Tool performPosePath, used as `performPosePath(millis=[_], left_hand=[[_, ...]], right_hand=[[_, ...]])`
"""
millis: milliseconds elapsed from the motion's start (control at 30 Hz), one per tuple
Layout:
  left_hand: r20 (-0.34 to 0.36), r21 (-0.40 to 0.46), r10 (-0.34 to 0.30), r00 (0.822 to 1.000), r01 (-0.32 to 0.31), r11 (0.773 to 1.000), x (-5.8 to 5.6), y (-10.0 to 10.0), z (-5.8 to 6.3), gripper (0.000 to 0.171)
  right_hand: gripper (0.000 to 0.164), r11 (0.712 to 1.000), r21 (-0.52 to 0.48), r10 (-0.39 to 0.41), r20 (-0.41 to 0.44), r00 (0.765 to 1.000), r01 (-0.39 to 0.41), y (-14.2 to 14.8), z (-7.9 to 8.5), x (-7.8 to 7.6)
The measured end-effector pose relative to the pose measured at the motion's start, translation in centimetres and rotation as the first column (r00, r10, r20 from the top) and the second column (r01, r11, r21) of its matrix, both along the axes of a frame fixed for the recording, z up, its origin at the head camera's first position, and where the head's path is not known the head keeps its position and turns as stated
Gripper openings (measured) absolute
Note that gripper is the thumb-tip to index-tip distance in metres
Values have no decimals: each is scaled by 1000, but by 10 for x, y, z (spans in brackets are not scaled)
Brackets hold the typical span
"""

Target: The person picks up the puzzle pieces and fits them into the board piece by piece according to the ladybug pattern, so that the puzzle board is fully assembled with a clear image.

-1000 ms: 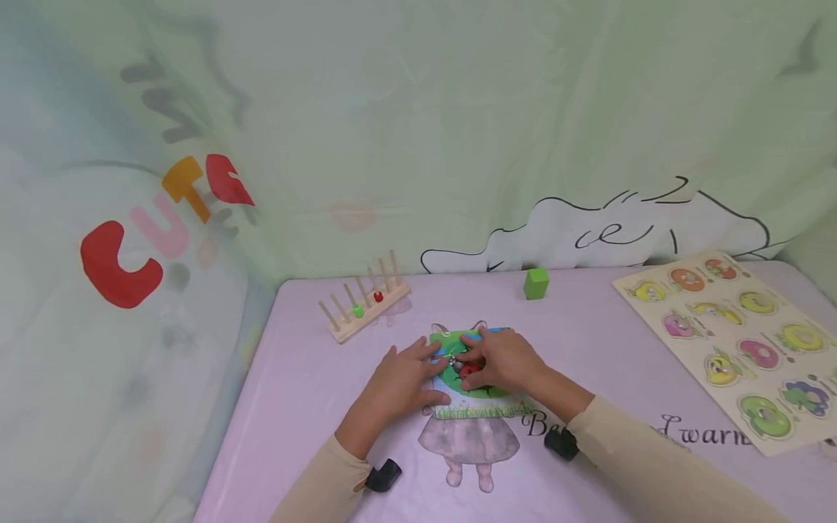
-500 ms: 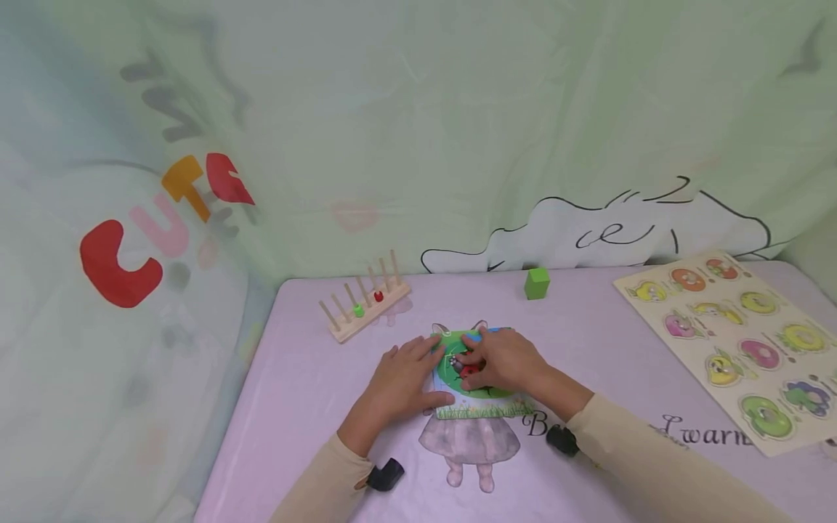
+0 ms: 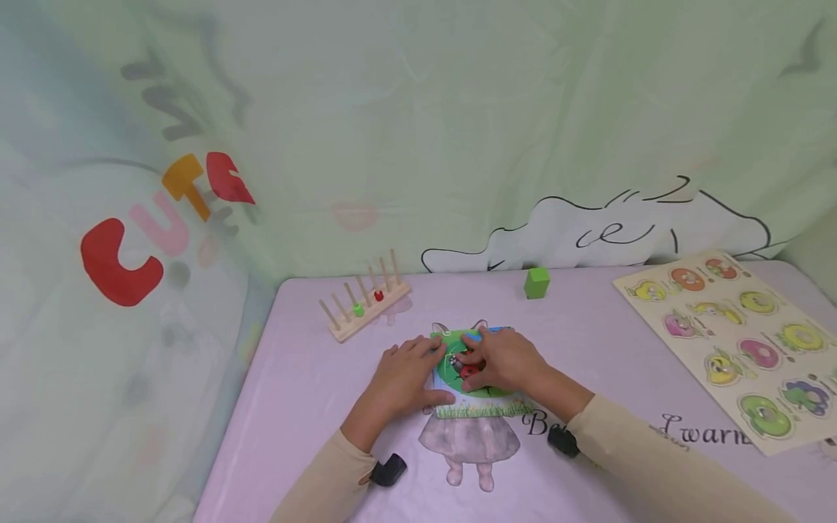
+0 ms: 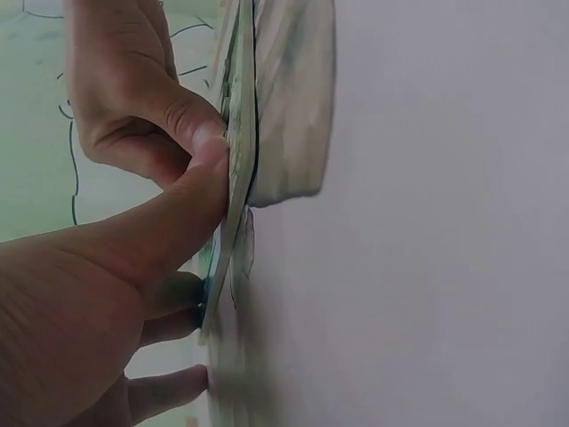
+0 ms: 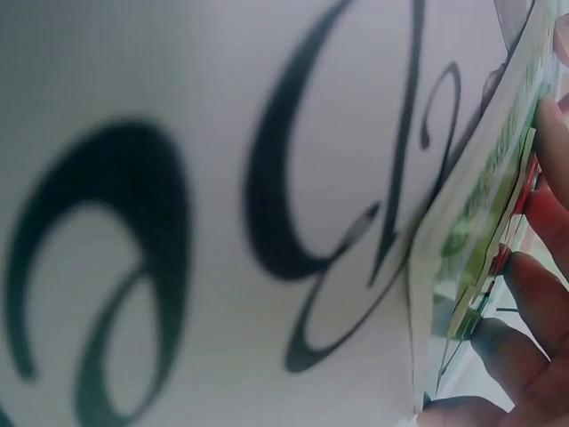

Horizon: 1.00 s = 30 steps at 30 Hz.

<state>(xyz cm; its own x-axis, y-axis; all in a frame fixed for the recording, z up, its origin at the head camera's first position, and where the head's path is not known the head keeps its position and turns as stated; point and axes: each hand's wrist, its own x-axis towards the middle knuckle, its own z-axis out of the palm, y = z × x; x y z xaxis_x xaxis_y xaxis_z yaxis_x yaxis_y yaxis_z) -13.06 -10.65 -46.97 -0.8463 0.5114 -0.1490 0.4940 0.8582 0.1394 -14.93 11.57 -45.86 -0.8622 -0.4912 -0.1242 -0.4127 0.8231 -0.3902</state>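
Note:
A small square puzzle board point(image 3: 471, 412) with a grassy lower edge lies flat on the table in the head view. On its green middle is a red ladybug piece point(image 3: 468, 371), partly covered by my right hand point(image 3: 513, 359). The thumb and fingers of that hand pinch the piece; in the right wrist view their tips meet its raised edge point(image 5: 484, 280). My left hand point(image 3: 402, 378) lies with spread fingers along the board's left side, its thumb over the lower left part. The left wrist view shows this thumb point(image 4: 200, 191) touching the board's face.
Behind to the left stands a wooden peg rack point(image 3: 373, 312) with a green and a red bead. A green block point(image 3: 537, 283) sits near the back edge. At the right lies a large fruit puzzle board point(image 3: 719, 356). The printed cloth point(image 3: 353, 450) covers the table.
My left fingers have drawn back from beside the ladybug to the board's left edge, uncovering more of its green middle. The right hand and the board have stayed in place.

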Motion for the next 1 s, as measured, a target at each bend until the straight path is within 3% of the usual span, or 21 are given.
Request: performPosePath(millis=[200, 467, 567, 733, 833, 1000], left_hand=[[30, -3, 45, 999, -45, 999, 0, 5, 2, 89], [49, -35, 81, 995, -79, 996, 0, 10, 7, 89], [49, -31, 79, 996, -78, 996, 0, 11, 9, 88], [53, -23, 77, 996, -76, 997, -1, 11, 10, 87], [48, -26, 74, 996, -73, 997, -1, 12, 10, 87], [16, -41, 61, 998, -60, 997, -1, 13, 10, 85]], right_hand=[[52, 1000, -11, -19, 10, 1000, 19, 0, -2, 0], [51, 997, 15, 79, 43, 996, -80, 9, 5, -4], [49, 993, -27, 116, 68, 991, -114, 19, 6, -5], [38, 982, -139, 135, 41, 990, -128, 40, 9, -5], [31, 976, -183, 125, 36, 992, -116, 52, 12, -4], [26, 970, -232, 102, 109, 989, -75, 72, 20, -1]])
